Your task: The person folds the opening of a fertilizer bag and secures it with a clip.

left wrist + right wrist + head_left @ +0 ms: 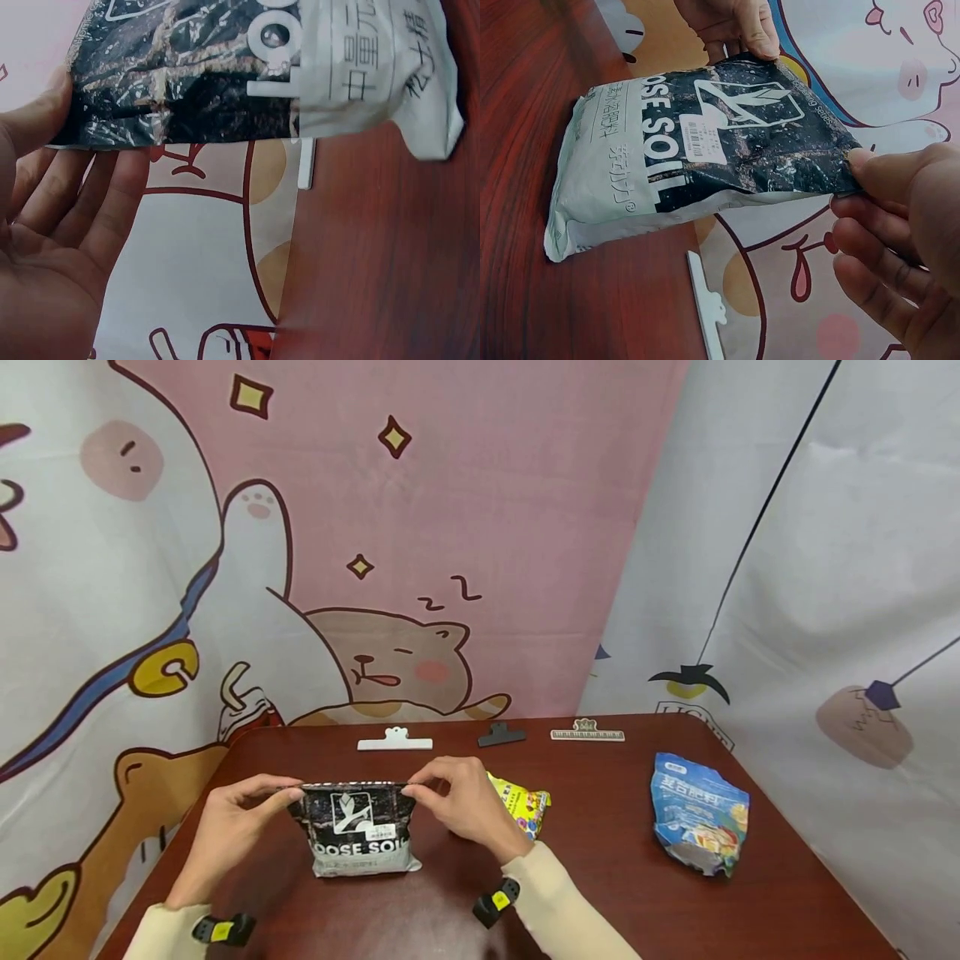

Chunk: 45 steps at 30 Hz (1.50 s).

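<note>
A black and white bag of soil (360, 827), lettered "LOOSE SOIL", stands upright in front of me at the table's left half. Its top left corner is pinched between the thumb and fingers of my left hand (238, 817). My right hand (468, 802) pinches the opposite top corner, so the top edge runs straight between them. In the right wrist view a pale barcode label (703, 139) shows on the bag's front. The left wrist view has my left thumb on the front and the fingers behind. Whether the bag's base touches the table I cannot tell.
A yellow packet (528, 802) lies partly hidden behind my right hand. Farther right is a crumpled blue bag (701, 818). Along the back edge of the brown table (600, 877) lie a white clip (395, 743), a black clip (501, 737) and a pale ruler-like clip (587, 735).
</note>
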{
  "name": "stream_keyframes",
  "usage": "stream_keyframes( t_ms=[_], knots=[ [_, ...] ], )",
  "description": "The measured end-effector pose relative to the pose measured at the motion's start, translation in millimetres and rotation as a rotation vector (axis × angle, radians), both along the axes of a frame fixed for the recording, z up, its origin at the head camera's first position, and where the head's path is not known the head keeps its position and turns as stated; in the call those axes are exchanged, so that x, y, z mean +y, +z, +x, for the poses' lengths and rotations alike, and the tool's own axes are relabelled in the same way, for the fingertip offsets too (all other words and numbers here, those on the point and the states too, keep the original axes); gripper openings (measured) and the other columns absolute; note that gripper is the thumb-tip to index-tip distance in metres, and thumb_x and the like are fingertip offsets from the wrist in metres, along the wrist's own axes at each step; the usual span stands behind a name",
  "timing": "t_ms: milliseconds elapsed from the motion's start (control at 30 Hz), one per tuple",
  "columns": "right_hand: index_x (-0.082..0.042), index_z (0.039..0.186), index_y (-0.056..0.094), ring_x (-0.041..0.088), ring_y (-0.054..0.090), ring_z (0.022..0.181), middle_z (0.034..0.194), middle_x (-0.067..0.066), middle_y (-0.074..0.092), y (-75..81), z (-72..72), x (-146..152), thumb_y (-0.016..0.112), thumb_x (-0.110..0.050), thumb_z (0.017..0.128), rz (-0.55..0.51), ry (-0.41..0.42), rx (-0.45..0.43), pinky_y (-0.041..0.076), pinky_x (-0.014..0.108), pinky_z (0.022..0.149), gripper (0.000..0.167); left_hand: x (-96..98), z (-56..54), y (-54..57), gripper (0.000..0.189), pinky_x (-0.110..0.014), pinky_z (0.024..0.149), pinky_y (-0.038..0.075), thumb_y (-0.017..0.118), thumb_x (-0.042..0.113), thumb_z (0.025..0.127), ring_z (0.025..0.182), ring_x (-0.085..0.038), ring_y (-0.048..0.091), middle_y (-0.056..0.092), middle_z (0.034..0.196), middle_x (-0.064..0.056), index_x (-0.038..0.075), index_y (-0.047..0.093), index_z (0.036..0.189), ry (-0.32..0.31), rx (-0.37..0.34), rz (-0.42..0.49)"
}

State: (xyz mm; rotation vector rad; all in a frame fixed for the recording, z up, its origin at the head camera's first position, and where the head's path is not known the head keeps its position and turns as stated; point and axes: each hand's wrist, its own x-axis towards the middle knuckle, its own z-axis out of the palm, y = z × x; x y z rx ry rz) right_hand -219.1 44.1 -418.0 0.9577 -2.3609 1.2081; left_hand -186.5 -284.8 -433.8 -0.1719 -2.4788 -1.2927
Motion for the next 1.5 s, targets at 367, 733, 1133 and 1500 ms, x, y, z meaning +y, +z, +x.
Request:
stream_keyframes(
  t_ms=[367,733,1133,1500],
  knots=[
    [-0.018,0.089,0.081,-0.003,0.055,0.064,0.081,-0.008,0.074,-2.8,-3.1,-1,0.078,-0.023,0.092,-0.025,0.025,0.094,0.046,0.011,0.059,0.006,-4.3,-10.5,-1.7,0.008,-0.017,0.068,0.052,0.081,0.018,0.089,0.082,0.003,0.069,0.078,0.088,0.019,0.015,0.083,0.095,-0.001,0.033,0.004],
    [-0.022,0.095,0.080,-0.001,0.059,0.070,0.089,-0.013,0.075,-3.5,-4.3,0,0.076,-0.026,0.095,-0.008,0.049,-0.082,0.052,0.018,0.065,0.006,-26.9,-26.8,2.1,0.018,-0.028,0.068,0.058,0.080,0.015,0.090,0.076,-0.020,0.073,0.078,0.086,0.006,0.004,0.079,0.103,-0.233,-0.105,0.068],
    [-0.023,0.102,0.079,0.000,0.063,0.075,0.094,-0.013,0.074,-3.2,-6.8,4,0.067,-0.032,0.101,-0.002,0.073,-0.119,0.055,0.022,0.071,0.015,-33.8,-32.5,4.4,0.013,-0.028,0.068,0.058,0.076,0.004,0.091,0.077,-0.011,0.072,0.078,0.089,0.007,-0.001,0.078,0.103,-0.336,-0.092,0.103],
    [-0.031,0.108,0.076,0.002,0.068,0.092,0.101,-0.011,0.076,-1.6,-21.6,16,0.057,-0.043,0.105,0.017,0.028,-0.221,0.056,0.027,0.084,0.023,-33.5,-34.2,-1.2,0.013,-0.027,0.066,0.056,0.077,0.003,0.090,0.077,-0.007,0.070,0.078,0.088,0.009,-0.001,0.077,0.102,-0.346,-0.073,0.116]
  ],
)
